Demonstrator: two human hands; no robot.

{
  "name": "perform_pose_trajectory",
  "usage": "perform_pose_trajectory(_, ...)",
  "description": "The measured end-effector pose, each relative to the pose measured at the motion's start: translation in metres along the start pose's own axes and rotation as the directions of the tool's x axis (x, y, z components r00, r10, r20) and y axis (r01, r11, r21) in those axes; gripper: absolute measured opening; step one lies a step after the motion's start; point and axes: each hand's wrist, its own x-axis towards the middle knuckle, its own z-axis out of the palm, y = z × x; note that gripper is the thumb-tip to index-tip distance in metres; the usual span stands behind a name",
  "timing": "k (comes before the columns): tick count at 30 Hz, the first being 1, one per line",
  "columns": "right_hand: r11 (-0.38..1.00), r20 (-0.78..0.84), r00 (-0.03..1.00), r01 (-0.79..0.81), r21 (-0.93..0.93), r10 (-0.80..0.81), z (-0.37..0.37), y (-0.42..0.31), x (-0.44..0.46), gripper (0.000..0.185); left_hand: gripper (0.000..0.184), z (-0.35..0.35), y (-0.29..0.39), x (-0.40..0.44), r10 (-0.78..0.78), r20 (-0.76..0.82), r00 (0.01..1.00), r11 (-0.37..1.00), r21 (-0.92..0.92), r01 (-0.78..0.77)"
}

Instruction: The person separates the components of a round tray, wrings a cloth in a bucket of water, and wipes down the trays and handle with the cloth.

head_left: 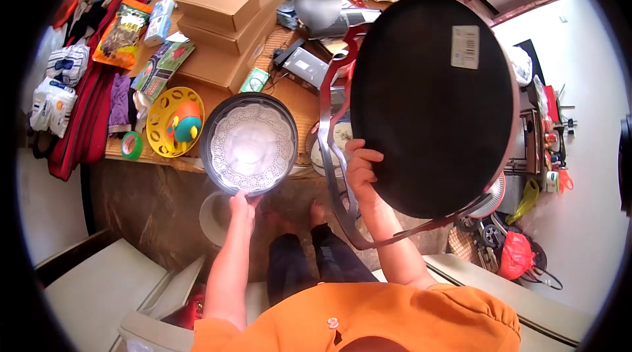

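Note:
My left hand (243, 203) grips the near rim of a round black tray (212, 169), its fingers mostly hidden under the edge. A white lace-patterned doily (253, 138) lines that tray, and its middle shines in the light. Raised on the right, my right hand (362, 166) has its fingers wrapped around the left edge of a large round black board (431, 115) with a barcode sticker (465, 47). A wavy red and silver band (327, 148) hangs beside the board and curves under it; whether it is fixed to the board I cannot tell.
On the table ahead are stacked brown cardboard boxes (227, 6), a yellow basket (158, 145) with a toy, green tape (131, 145) and a silver device (306, 64). A white bucket (216, 220) stands on the floor. A red bag (517, 256) lies at right.

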Motion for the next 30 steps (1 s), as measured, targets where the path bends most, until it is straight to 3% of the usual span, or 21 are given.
perform_pose_trajectory(3,0.996,-0.045,0.998,0.028,-0.081,-0.032,-0.001,-0.001,-0.008,0.022,0.038,0.01,-0.007,0.022,-0.037,0.002,0.999,0.999,-0.013,0.037)
perform_pose_trajectory(8,0.999,-0.022,0.999,0.031,-0.044,-0.032,-0.013,-0.017,-0.018,0.016,0.042,0.021,-0.016,0.044,-0.072,-0.006,0.997,0.991,-0.11,0.071)
perform_pose_trajectory(17,0.907,-0.093,0.976,0.144,-0.397,-0.196,-0.015,-0.062,-0.044,0.02,0.036,0.021,-0.029,0.068,-0.054,-0.035,0.998,0.991,-0.123,0.05)
perform_pose_trajectory(21,0.836,-0.065,0.965,0.187,-0.515,-0.256,-0.011,-0.058,-0.047,0.02,0.035,0.013,-0.016,0.064,-0.11,0.098,0.989,0.984,-0.132,0.122)
perform_pose_trajectory(24,0.852,-0.078,0.961,0.196,-0.486,-0.265,-0.006,-0.052,-0.045,0.022,0.038,0.006,0.012,0.044,-0.295,0.2,0.934,0.948,-0.062,0.312)
perform_pose_trajectory(27,0.907,-0.089,0.965,0.198,-0.372,-0.247,-0.001,-0.059,-0.046,0.023,0.043,0.001,0.033,0.019,-0.287,0.283,0.915,0.934,-0.129,0.333)
perform_pose_trajectory(30,0.853,0.019,0.969,0.225,-0.471,-0.245,0.004,-0.086,-0.055,0.025,0.052,-0.008,0.045,-0.002,-0.245,0.39,0.888,0.937,-0.142,0.32)
